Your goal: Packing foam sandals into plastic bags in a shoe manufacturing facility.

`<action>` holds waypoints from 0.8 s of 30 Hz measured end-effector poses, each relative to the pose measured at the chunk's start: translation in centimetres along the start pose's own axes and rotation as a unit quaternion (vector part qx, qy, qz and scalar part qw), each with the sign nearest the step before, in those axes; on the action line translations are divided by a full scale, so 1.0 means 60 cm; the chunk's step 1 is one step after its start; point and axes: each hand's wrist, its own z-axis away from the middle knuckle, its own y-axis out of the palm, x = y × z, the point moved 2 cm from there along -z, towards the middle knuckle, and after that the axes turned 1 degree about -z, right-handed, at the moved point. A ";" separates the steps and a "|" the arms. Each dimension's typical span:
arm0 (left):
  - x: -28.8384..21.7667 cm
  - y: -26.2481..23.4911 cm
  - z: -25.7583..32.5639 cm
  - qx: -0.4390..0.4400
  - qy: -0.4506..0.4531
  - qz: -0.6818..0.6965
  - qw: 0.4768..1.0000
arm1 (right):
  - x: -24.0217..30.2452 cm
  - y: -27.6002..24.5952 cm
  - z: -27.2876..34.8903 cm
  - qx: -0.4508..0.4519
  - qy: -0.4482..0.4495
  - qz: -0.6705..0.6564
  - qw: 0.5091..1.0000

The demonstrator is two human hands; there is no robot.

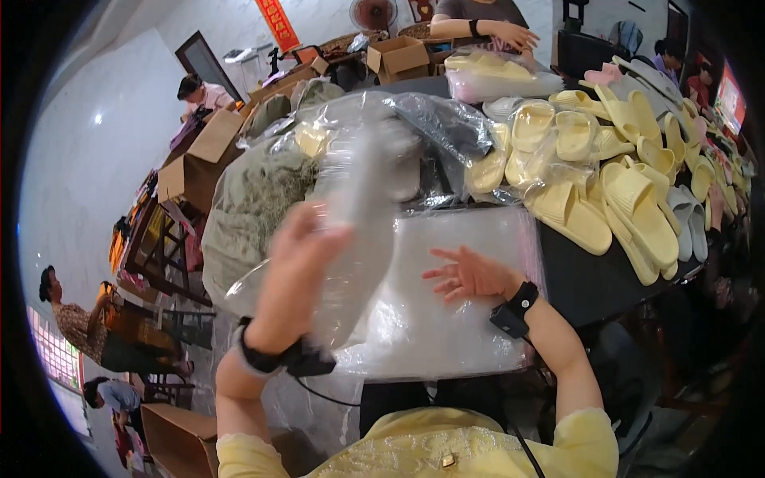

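Note:
My left hand (303, 255) is raised over the table's left side, fingers closed round a clear plastic bag (351, 263). A pale grey, slipper-like shape shows at its top, too smeared by motion to make out fully. Fingers spread and holding nothing, my right hand (474, 275) hovers over a flat stack of clear plastic bags (446, 334) at the table's near edge. Beyond the stack lie yellow slippers in clear bags (550, 143). Loose yellow slippers (570, 211) are heaped to the right, with a pair of grey slippers (687, 219) among them.
A large greenish sack (259, 195) bulges at the left of the black table (578, 283). Open cardboard boxes (211, 151) stand behind it. Across the table a person (494, 28) reaches over. Other people are around the room, and another hand (717, 207) touches the heap at far right.

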 end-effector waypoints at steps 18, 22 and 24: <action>0.273 -0.096 -0.077 0.010 -0.284 -0.156 0.946 | -0.194 -0.072 0.324 -0.121 -0.043 0.017 0.992; 0.294 -0.078 -0.084 0.028 -0.288 -0.077 0.954 | -0.183 -0.058 0.321 -0.133 -0.065 0.003 0.989; 0.302 -0.081 -0.088 0.058 -0.301 -0.062 0.950 | -0.165 -0.052 0.292 -0.132 -0.071 -0.004 0.989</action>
